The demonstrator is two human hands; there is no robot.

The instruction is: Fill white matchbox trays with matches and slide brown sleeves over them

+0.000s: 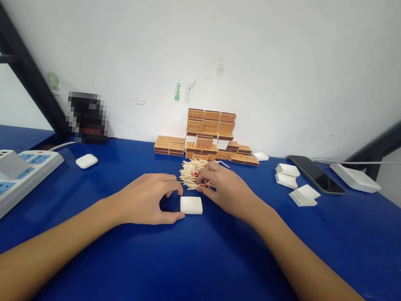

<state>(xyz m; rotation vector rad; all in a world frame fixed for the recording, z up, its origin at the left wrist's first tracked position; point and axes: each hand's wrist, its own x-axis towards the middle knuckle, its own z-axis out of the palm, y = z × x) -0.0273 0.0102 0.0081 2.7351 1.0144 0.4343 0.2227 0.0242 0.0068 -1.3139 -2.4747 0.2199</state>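
A small white matchbox tray (191, 205) lies on the blue tabletop between my hands. My left hand (151, 198) rests at its left side, thumb and fingers spread apart; the thumb tip is by the near left corner, and I cannot tell if it touches. Just beyond the tray is a heap of loose wooden matches (190, 172) with red heads. My right hand (223, 184) reaches into the heap's right side, its thumb and fingertips closed on some matches, partly hidden by the fingers.
Orange matchboxes (210, 126) are stacked against the wall. White trays (288, 170) and a phone (315, 173) lie to the right, near a white device (354, 178). At left are a power strip (12, 182) and a white earbud case (86, 160).
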